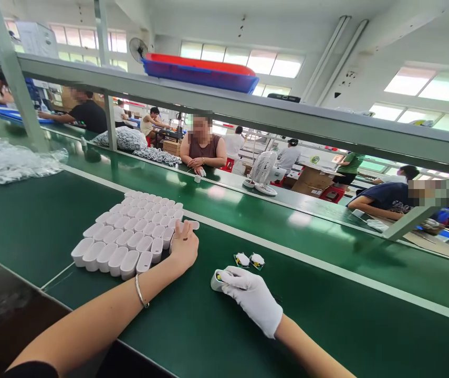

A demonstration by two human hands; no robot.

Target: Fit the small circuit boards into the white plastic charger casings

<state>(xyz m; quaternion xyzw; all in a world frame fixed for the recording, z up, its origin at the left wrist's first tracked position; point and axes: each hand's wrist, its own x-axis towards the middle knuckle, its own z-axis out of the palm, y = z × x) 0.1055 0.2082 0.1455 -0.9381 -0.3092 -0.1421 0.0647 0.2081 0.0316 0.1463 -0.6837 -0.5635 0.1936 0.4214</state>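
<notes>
White oval plastic casings, hollow and packed side by side in rows, in a block on the green worktop. Left hand, bare, silver bangle at the wrist, laid against the near right edge of that block, fingers loosely spread, touching the end casings, gripping nothing. Right hand, in a white glove, just right of the block, closed around one single white casing resting on the worktop. Two small white-and-yellow parts just beyond that hand.
</notes>
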